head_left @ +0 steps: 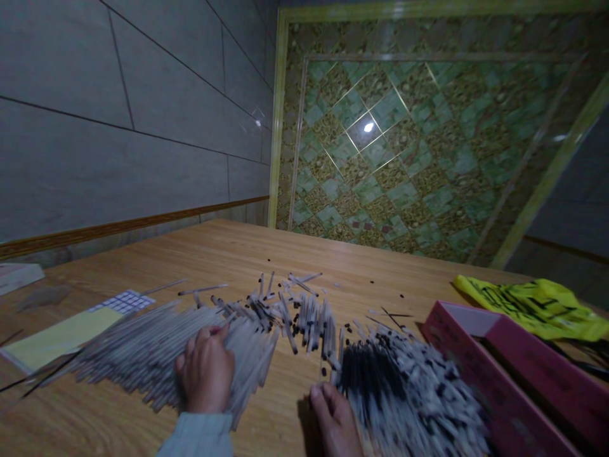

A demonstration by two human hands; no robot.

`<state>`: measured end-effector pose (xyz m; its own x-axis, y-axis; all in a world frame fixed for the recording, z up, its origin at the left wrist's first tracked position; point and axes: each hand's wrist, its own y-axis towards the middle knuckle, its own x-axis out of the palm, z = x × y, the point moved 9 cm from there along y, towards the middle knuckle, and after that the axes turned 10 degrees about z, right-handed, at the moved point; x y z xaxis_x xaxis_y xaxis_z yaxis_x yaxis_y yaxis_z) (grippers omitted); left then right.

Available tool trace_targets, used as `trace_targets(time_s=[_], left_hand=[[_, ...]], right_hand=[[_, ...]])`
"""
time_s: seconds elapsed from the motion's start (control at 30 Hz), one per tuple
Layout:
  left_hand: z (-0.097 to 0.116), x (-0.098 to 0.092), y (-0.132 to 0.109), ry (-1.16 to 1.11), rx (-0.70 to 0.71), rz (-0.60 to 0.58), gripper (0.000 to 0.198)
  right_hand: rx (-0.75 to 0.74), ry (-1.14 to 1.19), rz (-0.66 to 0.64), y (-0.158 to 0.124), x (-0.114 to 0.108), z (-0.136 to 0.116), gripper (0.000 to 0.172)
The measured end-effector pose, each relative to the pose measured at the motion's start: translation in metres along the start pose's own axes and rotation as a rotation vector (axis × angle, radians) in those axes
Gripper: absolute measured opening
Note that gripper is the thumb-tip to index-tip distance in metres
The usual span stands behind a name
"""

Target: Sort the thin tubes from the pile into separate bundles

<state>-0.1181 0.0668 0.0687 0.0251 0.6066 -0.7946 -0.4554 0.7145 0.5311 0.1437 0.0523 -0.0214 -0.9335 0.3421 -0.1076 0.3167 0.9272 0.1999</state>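
Wooden table (228,247) by a tiled wall. A left heap (137,352) of thin grey sticks lies fanned across the near left; a right heap (413,400), dark-tipped, lies near centre-right, touching a pink box (514,355). Beyond the box lies a yellow bag (533,304); at far left, a yellow sheet (57,336). The left hand (205,368) rests on the left heap, fingers curled downward; whether it grips cannot be told. The right hand (335,419) touches the right heap's near edge, fingers mostly hidden.
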Motion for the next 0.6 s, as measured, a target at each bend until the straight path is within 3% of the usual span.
trace_targets(time_s=[0.23, 0.4, 0.5, 0.6], left_hand=[[0.009, -0.007, -0.002, 0.027, 0.016, 0.050, 0.039], [0.042, -0.014, -0.009, -0.086, 0.162, 0.117, 0.038], [0.071, -0.003, -0.017, -0.339, 0.301, 0.031, 0.033], [0.101, 0.012, -0.035, -0.658, 0.445, -0.181, 0.028]], right_hand=[[0.021, 0.007, -0.081, 0.001, 0.004, 0.004, 0.042], [0.018, 0.069, -0.045, 0.004, -0.004, -0.013, 0.035], [0.015, 0.094, -0.038, 0.014, -0.016, -0.033, 0.030], [-0.005, 0.073, -0.004, 0.037, -0.046, -0.053, 0.025]])
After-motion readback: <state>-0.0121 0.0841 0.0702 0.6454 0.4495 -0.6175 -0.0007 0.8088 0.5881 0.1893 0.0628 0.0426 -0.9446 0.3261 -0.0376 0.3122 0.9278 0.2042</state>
